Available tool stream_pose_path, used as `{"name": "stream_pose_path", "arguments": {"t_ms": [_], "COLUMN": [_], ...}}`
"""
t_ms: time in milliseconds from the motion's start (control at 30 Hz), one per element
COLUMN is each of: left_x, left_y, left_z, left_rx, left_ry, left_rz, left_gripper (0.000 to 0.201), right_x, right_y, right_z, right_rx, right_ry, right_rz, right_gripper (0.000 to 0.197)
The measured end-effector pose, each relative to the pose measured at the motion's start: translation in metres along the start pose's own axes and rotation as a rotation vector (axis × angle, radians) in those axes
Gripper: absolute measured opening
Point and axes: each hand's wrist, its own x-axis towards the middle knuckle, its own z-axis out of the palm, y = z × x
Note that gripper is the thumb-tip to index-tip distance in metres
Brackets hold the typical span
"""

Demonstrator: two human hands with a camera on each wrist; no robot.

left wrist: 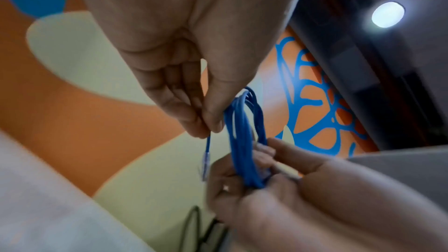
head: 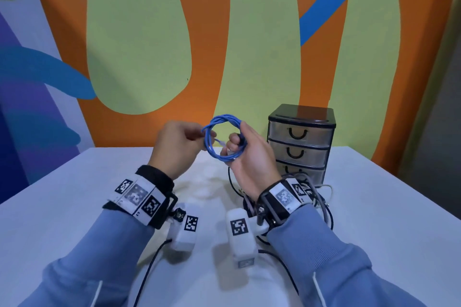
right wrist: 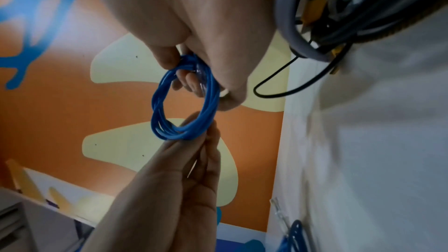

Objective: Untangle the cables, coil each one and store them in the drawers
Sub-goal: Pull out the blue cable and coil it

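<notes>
A blue network cable [head: 224,117] is wound into a small coil and held up above the white table [head: 374,219]. My right hand [head: 234,143] grips the coil's right side, fingers curled round the strands [right wrist: 157,102]. My left hand [head: 204,136] pinches the cable's loose end [left wrist: 208,141] between thumb and fingertips at the coil's left side. The clear plug [left wrist: 205,162] dangles below that pinch. To the right stands a small black-framed drawer unit [head: 300,117] with three translucent drawers, all closed.
A tangle of grey and black cables [head: 316,194] lies on the table in front of the drawer unit, partly hidden behind my right wrist. A black lead [head: 149,269] runs off the near edge. The painted wall stands right behind the table.
</notes>
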Motion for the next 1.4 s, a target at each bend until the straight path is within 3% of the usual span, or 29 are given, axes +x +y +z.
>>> {"name": "stream_pose_path", "arguments": {"t_ms": [133,267,533,733,933,1033,1100,1167,1267,1300,1400], "left_x": [-0.008,-0.012,-0.017,-0.013,-0.014,-0.015,-0.015,-0.014,-0.012,-0.011,-0.012], "left_y": [0.017,0.027,0.027,0.018,0.023,0.027,0.028,0.025,0.019,0.018,0.021], "left_z": [0.008,0.007,0.017,0.021,0.019,0.017,0.018,0.020,0.018,0.016,0.016], "left_rx": [-0.360,-0.561,-0.495,-0.516,-0.505,-0.510,-0.495,-0.525,-0.590,-0.588,-0.612], "left_ry": [-0.096,-0.151,-0.224,-0.085,-0.191,-0.318,-0.366,-0.319,-0.204,-0.184,-0.221], "left_rz": [-0.154,-0.187,-0.165,-0.245,-0.230,-0.220,-0.200,-0.157,-0.162,-0.148,-0.103], "left_gripper": [0.022,0.021,0.036,0.008,0.014,0.030,0.027,0.016,0.049,0.050,0.039], "right_x": [0.002,0.002,0.010,0.003,0.004,0.006,0.005,0.005,0.006,0.006,0.003], "right_y": [0.001,0.003,0.006,0.003,-0.006,-0.014,-0.019,-0.019,-0.016,-0.016,-0.018], "right_z": [-0.005,-0.008,-0.012,-0.005,-0.012,-0.015,-0.015,-0.014,-0.011,-0.011,-0.009], "right_rx": [-0.201,-0.239,-0.198,-0.214,-0.096,0.018,0.072,0.087,0.100,0.111,0.149], "right_ry": [0.079,0.101,0.174,0.120,0.057,0.022,0.017,0.030,0.049,0.046,0.009], "right_rz": [-0.054,-0.069,-0.102,-0.073,0.076,0.160,0.190,0.173,0.168,0.177,0.192], "right_gripper": [0.025,0.024,0.022,0.016,0.015,0.020,0.023,0.023,0.020,0.020,0.022]}}
